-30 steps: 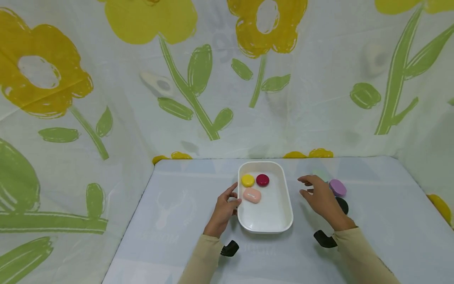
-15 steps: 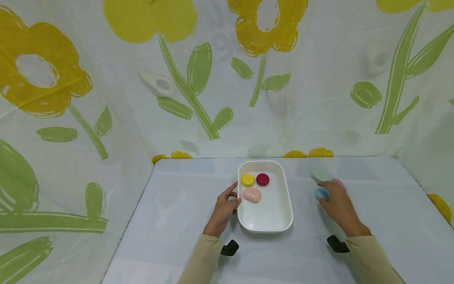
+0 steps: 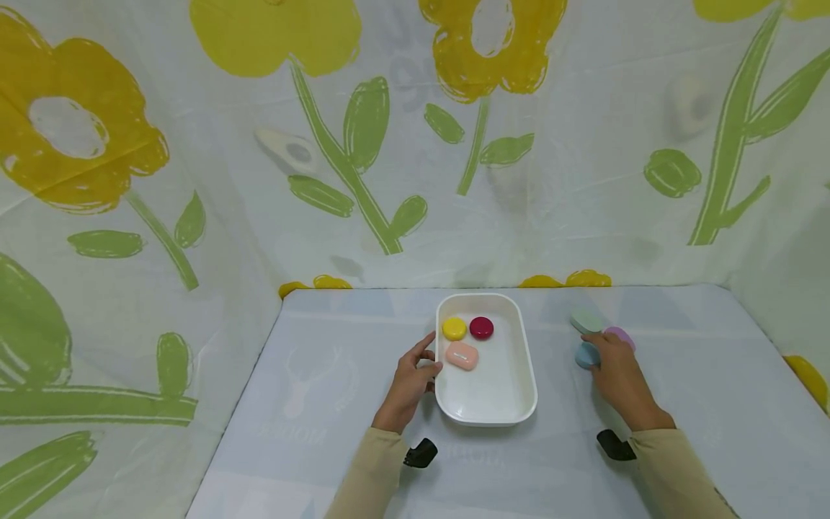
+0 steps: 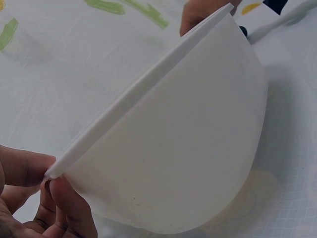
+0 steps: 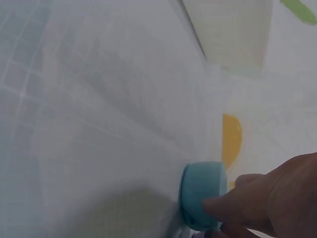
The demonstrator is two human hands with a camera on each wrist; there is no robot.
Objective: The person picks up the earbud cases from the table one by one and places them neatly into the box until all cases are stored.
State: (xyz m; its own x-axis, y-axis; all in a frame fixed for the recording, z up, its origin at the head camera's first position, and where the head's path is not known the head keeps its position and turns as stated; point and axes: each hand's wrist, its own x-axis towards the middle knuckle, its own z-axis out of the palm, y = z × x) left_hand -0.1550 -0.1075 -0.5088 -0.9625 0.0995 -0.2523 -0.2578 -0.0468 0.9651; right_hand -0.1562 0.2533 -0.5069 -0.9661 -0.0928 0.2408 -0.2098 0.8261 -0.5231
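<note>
In the head view my left hand (image 3: 408, 382) grips the left rim of a white rounded tray (image 3: 489, 393); thumb and fingers pinch that rim in the left wrist view. Inside the tray lie a yellow round disc (image 3: 454, 329), a dark red round disc (image 3: 482, 328) and a pink soap-like oval block (image 3: 462, 355). At the right, my right hand (image 3: 621, 378) pinches a small blue round case (image 3: 587, 355) between thumb and fingers. The right wrist view shows this case (image 5: 200, 193) as a thick, short cylinder close over the table.
Just behind the right hand sit a pale green piece (image 3: 586, 321) and a purple disc (image 3: 620, 335), partly covered by the fingers. A light blue-white cloth covers the table (image 3: 311, 447). A flower-printed curtain (image 3: 519, 238) rises behind its far edge.
My right hand has moved right and down onto the blue case and now pinches it. A black disc seen beside that hand earlier is out of sight. Left hand and tray stay put.
</note>
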